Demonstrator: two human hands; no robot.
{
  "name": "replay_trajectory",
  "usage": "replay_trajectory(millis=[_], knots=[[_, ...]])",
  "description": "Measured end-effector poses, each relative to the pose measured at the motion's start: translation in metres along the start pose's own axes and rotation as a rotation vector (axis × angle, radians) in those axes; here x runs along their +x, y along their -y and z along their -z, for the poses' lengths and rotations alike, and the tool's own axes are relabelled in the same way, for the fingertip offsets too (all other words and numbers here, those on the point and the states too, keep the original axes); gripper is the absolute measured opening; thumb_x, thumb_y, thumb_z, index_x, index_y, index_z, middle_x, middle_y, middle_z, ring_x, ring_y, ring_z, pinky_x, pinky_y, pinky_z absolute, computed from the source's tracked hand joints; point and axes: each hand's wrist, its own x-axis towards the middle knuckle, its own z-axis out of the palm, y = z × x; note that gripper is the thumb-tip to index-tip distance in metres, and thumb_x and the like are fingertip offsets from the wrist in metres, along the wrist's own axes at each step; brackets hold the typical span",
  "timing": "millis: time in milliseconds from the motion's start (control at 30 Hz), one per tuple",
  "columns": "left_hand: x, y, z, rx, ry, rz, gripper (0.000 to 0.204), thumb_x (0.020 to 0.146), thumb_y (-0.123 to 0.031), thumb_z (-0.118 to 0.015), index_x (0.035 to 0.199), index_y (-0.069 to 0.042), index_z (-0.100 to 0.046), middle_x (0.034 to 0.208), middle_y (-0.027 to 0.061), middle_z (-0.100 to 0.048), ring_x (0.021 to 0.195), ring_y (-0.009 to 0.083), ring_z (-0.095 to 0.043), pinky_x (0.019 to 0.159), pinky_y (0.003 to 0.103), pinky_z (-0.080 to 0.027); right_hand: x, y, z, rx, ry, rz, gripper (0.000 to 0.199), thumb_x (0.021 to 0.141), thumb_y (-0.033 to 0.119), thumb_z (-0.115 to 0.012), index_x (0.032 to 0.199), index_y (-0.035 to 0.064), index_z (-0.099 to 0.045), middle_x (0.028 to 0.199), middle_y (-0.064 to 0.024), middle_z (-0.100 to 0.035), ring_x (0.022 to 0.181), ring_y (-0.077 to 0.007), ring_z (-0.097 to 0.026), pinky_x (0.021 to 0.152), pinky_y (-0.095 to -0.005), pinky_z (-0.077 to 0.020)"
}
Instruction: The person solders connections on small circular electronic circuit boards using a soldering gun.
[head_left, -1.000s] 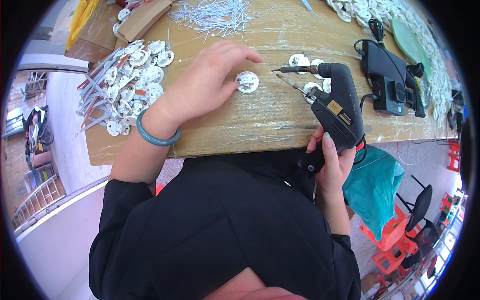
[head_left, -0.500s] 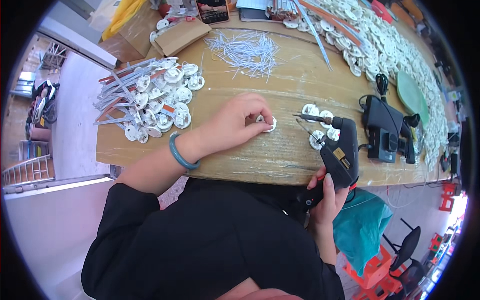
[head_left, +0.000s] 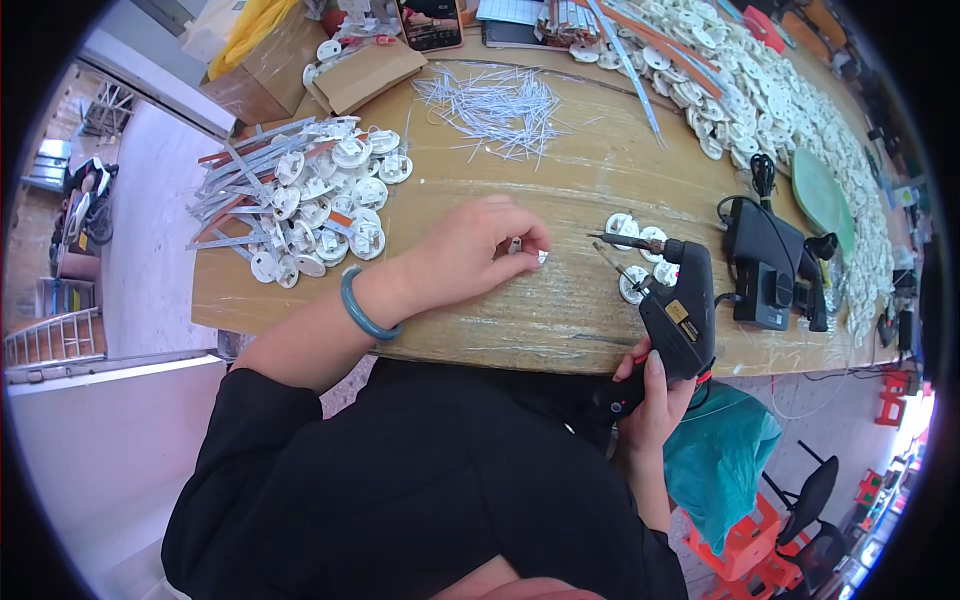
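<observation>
My left hand (head_left: 480, 245) is closed in a pinch over the table, a teal bangle on its wrist. Between thumb and fingers is a small white round part (head_left: 543, 257), mostly hidden by the fingers. My right hand (head_left: 655, 395) grips the handle of a black soldering gun (head_left: 688, 305) near the table's front edge. Its metal tip (head_left: 620, 240) points left, with a thin guide tube beneath. Just behind the tip, several white discs (head_left: 620, 225) lie on the wood. Left of my left hand is a heap of white discs with grey and orange flat strips (head_left: 310, 205).
Thin white sticks (head_left: 495, 105) lie scattered at the back. A large mound of white discs (head_left: 760, 90) covers the back right, beside a green plate (head_left: 822, 195). A black power unit with cords (head_left: 762, 255) stands at right. Cardboard (head_left: 370, 75) and a phone (head_left: 430, 22) are behind.
The white round part under my left fingers showed more of its face before; now only a little of it is visible. The soldering gun has barely moved.
</observation>
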Motion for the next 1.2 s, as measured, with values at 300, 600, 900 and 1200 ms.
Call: replay_trajectory(millis=[300, 600, 900, 1200], knots=[[0.0, 0.008, -0.002, 0.032, -0.008, -0.113, 0.007, 0.083, -0.007, -0.074, 0.089, -0.007, -0.07, 0.082, 0.0034, -0.064, 0.079, 0.0203, -0.062, 0.07, 0.031, -0.049, -0.001, -0.002, 0.002, -0.004, 0.009, 0.019, 0.03, 0.097, 0.006, -0.056, 0.125, -0.002, -0.05, 0.101, -0.0145, -0.061, 0.073, -0.0189, -0.06, 0.063, -0.0299, -0.0511], [-0.001, 0.001, -0.002, -0.078, 0.005, 0.043, 0.007, 0.084, -0.008, -0.07, 0.087, -0.002, -0.067, 0.091, 0.0083, -0.057, 0.081, 0.0225, -0.06, 0.07, 0.034, -0.05, 0.0, -0.001, -0.001, -0.012, 0.007, 0.009, 0.029, 0.097, 0.007, -0.056, 0.124, -0.0028, -0.051, 0.102, -0.015, -0.062, 0.073, -0.0184, -0.06, 0.063, -0.0298, -0.051], [-0.003, 0.002, -0.007, -0.066, -0.017, 0.022, 0.007, 0.083, -0.006, -0.069, 0.086, -0.001, -0.064, 0.092, 0.0087, -0.055, 0.082, 0.0236, -0.059, 0.072, 0.035, -0.05, 0.0, 0.004, -0.006, -0.019, -0.012, 0.012, 0.022, 0.095, 0.004, -0.057, 0.114, -0.0073, -0.059, 0.106, -0.0166, -0.066, 0.074, -0.0169, -0.06, 0.067, -0.0296, -0.0503], [-0.003, 0.003, -0.004, -0.07, 0.013, -0.003, 0.006, 0.083, -0.004, -0.066, 0.084, -0.001, -0.061, 0.093, 0.0098, -0.054, 0.082, 0.0241, -0.059, 0.072, 0.035, -0.05, 0.0, 0.006, -0.009, -0.041, -0.028, 0.003, 0.025, 0.095, 0.004, -0.057, 0.116, -0.0076, -0.058, 0.106, -0.0168, -0.066, 0.074, -0.0166, -0.06, 0.067, -0.0295, -0.05]])
